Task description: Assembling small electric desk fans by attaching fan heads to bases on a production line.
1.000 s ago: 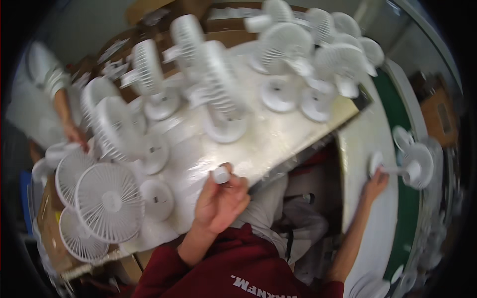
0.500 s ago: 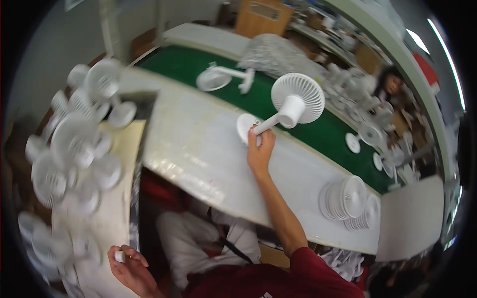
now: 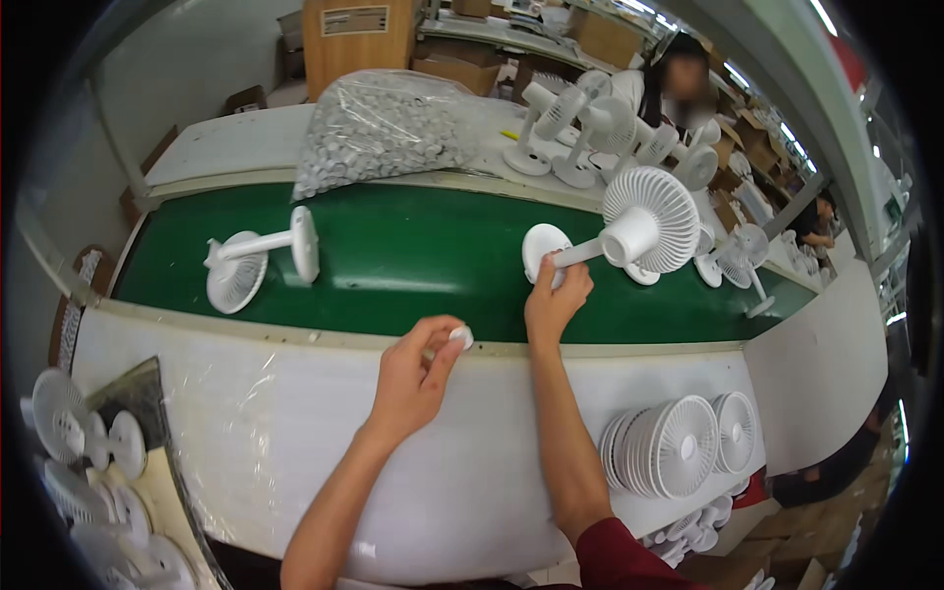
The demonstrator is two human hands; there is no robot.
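In my right hand (image 3: 558, 303) is a white desk fan (image 3: 632, 236), gripped round its stem. The fan's caged head tips to the right, and its round base lies just left of my fingers, over the green conveyor belt (image 3: 413, 285). My left hand (image 3: 411, 382) pinches a small round white cap (image 3: 460, 337) between thumb and fingertips above the near edge of the belt. Another white fan (image 3: 236, 275) lies on its side on the belt at the left.
Stacked white fan grilles (image 3: 678, 447) stand on the near table at the right. Several fans crowd the lower left. Behind the belt sit a clear bag of small white pieces (image 3: 383, 133) and a group of fans (image 3: 590, 128). A person (image 3: 678, 84) is beyond them.
My left hand has come up from the lower left, bringing the cap toward the belt. My right hand has carried the fan from the table edge to over the belt. The view has turned.
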